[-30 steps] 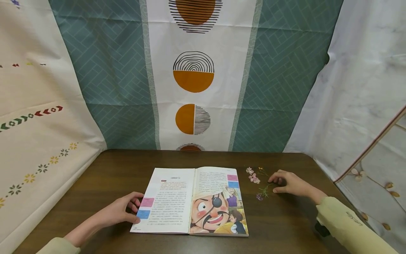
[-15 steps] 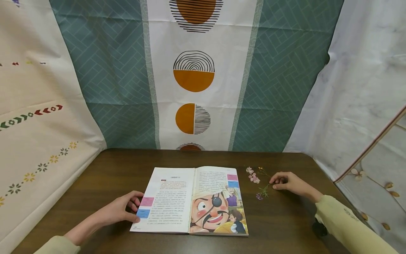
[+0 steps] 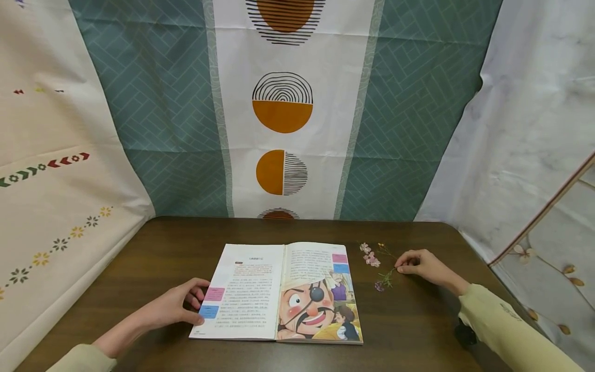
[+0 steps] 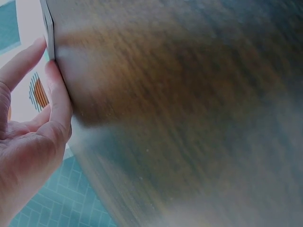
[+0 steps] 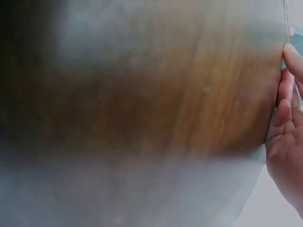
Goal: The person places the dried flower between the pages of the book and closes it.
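Observation:
An open picture book (image 3: 246, 258) lies on the dark wooden table, text on its left page and a cartoon pirate on its right. At its left edge rests my left hand (image 3: 174, 307), thumb on the page margin and fingers loosely bent beside the edge. To the right of the book, several small flowers lie spread out: a pink one (image 3: 370, 259), a yellow one (image 3: 381, 246) and a purple one (image 3: 379, 285) with feathery green leaves. Thumb and index finger of my right hand (image 3: 425, 266) pinch the stem end of the purple flower. In the right wrist view, these fingertips (image 5: 288, 49) meet.
Patterned cloths hang behind the wooden table (image 3: 181, 232) and on both sides. A small black object (image 3: 465, 333) sits under the right sleeve (image 3: 504, 325). Both wrist views show mostly tabletop.
My right thumb and index finger, apart a second ago, have come together at the flower stem. The left hand and the book stay put.

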`<act>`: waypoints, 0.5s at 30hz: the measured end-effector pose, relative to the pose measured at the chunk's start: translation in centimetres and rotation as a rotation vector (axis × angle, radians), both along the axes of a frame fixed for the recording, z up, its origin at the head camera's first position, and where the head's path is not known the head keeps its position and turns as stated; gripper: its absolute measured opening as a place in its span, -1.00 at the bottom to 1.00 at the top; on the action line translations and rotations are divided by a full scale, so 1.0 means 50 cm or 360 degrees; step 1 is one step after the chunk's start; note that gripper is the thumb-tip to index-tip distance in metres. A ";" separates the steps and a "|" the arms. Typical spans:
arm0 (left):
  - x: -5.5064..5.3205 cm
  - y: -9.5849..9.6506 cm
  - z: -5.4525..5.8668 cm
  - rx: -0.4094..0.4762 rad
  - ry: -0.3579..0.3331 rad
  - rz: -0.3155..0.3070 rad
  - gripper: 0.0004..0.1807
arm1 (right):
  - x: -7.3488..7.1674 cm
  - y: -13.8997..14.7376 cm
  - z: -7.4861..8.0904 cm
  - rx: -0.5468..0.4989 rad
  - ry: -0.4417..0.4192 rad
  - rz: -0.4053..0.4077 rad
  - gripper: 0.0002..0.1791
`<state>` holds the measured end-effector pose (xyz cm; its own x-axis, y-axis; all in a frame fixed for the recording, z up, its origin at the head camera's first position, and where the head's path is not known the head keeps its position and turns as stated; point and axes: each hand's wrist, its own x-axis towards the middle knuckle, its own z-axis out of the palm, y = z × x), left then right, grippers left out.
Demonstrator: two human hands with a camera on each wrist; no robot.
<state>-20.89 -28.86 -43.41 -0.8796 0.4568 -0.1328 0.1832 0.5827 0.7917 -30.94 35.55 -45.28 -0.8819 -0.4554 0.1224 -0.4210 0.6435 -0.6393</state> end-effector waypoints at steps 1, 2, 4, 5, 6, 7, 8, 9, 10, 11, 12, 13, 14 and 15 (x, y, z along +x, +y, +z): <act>-0.001 0.000 0.000 0.0002 -0.0001 -0.0002 -0.17 | 0.000 0.000 0.000 0.0007 -0.0001 -0.0015 -0.87; -0.001 0.000 0.000 0.0006 -0.0002 -0.0006 -0.16 | -0.001 -0.001 0.000 0.0015 0.0000 -0.0031 -0.87; -0.003 0.000 0.000 0.0013 0.0004 -0.0016 -0.15 | -0.001 -0.002 0.001 0.0024 -0.0007 -0.0062 -0.87; -0.004 0.000 0.000 0.0017 0.0007 -0.0021 -0.15 | -0.001 -0.003 0.001 0.0029 -0.0008 -0.0074 -0.87; -0.005 0.000 0.000 0.0021 0.0010 -0.0026 -0.14 | -0.002 -0.004 0.001 0.0035 -0.0005 -0.0088 -0.87; -0.005 0.000 0.000 0.0023 0.0015 -0.0030 -0.14 | -0.001 -0.006 0.002 0.0037 -0.0001 -0.0102 -0.87; -0.006 0.000 0.000 0.0026 0.0017 -0.0034 -0.13 | -0.001 -0.008 0.003 0.0038 -0.0001 -0.0116 -0.87; -0.007 -0.001 0.000 0.0027 0.0017 -0.0036 -0.13 | 0.000 -0.010 0.005 0.0041 0.0002 -0.0117 -0.87; -0.007 -0.001 0.000 0.0028 0.0013 -0.0036 -0.13 | 0.001 -0.012 0.007 0.0050 0.0009 -0.0120 -0.88; -0.007 -0.001 0.000 0.0027 0.0008 -0.0036 -0.12 | 0.002 -0.015 0.009 0.0063 0.0024 -0.0124 -0.88; -0.007 -0.001 0.000 0.0028 0.0001 -0.0036 -0.12 | 0.003 -0.020 0.011 0.0075 0.0032 -0.0133 -0.89; -0.007 -0.002 0.000 0.0030 -0.0006 -0.0035 -0.12 | 0.005 -0.024 0.014 0.0090 0.0044 -0.0141 -0.90; -0.007 -0.002 0.000 0.0034 -0.0010 -0.0039 -0.12 | 0.006 -0.029 0.017 0.0111 0.0060 -0.0146 -0.91; -0.007 -0.003 0.000 0.0037 -0.0012 -0.0044 -0.13 | 0.008 -0.035 0.020 0.0137 0.0079 -0.0143 -0.92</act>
<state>-21.26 -28.99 -43.41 -0.8656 0.4840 -0.1282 0.1930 0.5587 0.8066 -30.57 33.80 -44.28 -0.9133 -0.3857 0.1306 -0.3890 0.7316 -0.5598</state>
